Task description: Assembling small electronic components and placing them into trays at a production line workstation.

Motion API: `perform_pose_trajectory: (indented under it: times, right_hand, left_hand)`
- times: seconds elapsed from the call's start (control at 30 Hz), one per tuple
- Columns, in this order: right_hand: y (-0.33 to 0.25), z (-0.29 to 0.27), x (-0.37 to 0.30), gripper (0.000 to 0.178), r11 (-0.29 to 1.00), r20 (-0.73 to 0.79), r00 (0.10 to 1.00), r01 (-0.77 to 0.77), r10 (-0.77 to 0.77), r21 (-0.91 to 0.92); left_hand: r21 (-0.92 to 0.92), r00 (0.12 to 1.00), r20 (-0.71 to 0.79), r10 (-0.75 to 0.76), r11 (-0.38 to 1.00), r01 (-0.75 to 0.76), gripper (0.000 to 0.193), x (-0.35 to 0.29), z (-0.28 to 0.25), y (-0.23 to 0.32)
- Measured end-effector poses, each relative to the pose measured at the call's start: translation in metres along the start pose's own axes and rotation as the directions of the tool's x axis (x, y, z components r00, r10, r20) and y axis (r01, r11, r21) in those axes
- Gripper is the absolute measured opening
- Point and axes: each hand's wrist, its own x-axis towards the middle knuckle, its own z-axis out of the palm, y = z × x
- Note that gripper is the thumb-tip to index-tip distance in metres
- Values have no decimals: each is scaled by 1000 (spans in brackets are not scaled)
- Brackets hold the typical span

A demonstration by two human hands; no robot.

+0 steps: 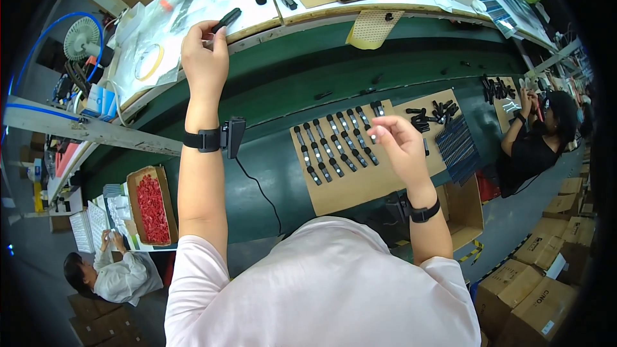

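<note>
Cardboard sheet: the brown cardboard sheet [350,198] lay on the green worktop [254,196], bearing rows of black-and-silver pieces [337,144].
Left hand: beyond the sheet and to its left, the left hand [205,54] was clamped, thumb against fingers, on one end of a black piece [229,18].
Black piece: it pointed away from the sheet, over the near edge of the white worktop [252,15].
Right hand: the right hand [405,148] hung over the sheet's far right part, fingers curled and thumb close to them; whether they met on anything could not be told.
Slip risk: held by one end only, the black piece could have tipped or dropped off that edge if the pinch loosened.
Row risk: a low sweep of the right hand could have knocked the nearest pieces askew.
Hard to see: the fingers hid the black piece's gripped end; the right hand covered some of the sheet; right of the sheet, heaped black parts [443,112] overlapped too much to count.
</note>
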Motion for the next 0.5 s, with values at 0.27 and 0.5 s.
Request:
perform_pose_trajectory:
  times: [0.27,0.5]
  right_hand:
    - [41,-23,43,17,996,-70,995,-70,66,-54]
    - [113,-66,108,17,918,-43,992,-127,120,-377]
  left_hand:
    - [178,838,-194,510,858,-481,18,-18,6,16]
    - [-57,905,246,346,938,-343,19,-91,65,-33]
